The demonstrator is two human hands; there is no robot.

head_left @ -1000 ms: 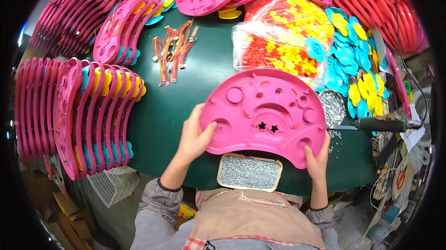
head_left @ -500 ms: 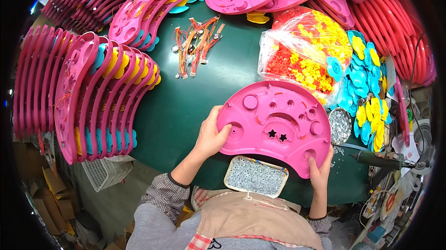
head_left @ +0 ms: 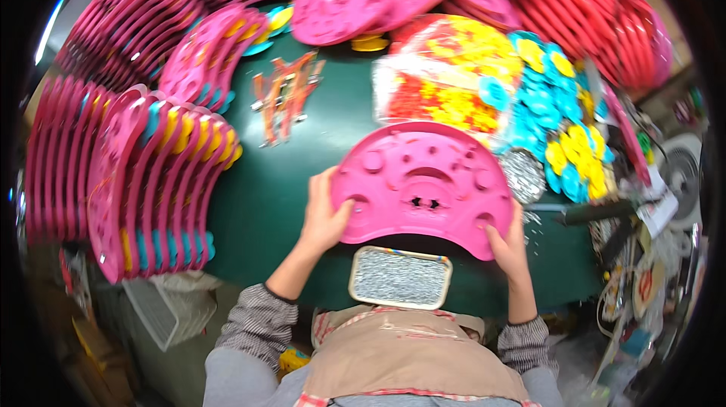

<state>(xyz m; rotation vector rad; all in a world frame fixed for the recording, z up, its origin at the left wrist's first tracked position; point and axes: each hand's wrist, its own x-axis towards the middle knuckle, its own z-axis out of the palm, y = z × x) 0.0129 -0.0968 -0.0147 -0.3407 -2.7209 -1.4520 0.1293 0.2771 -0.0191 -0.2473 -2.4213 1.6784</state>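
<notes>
A pink curved plastic panel [head_left: 454, 172] is held up over the near part of the table, its two star-shaped holes around the lower middle. My left hand [head_left: 325, 214] grips its left end, thumb on the face by a round recess. On the right end, my right hand [head_left: 508, 240] holds it the same way, thumb on top and fingers behind, mostly hidden. Just below the panel lies a shallow tray of small metal parts [head_left: 401, 278]. A round dish of silvery parts [head_left: 522, 175] sits beyond my right hand. The picture is blurred by motion.
Stacked pink panels with yellow and blue pieces [head_left: 151, 187] line the left side. Wired components [head_left: 286, 97] lie on the green table [head_left: 302, 161]. A clear bag of red and yellow pieces [head_left: 454, 78] and blue and yellow flower shapes [head_left: 541, 97] stand right. A dark hand tool [head_left: 597, 212] juts in there.
The view has shifted, so the surroundings sit differently. Both hands still hold the panel, which has turned to lie more level in the picture.
</notes>
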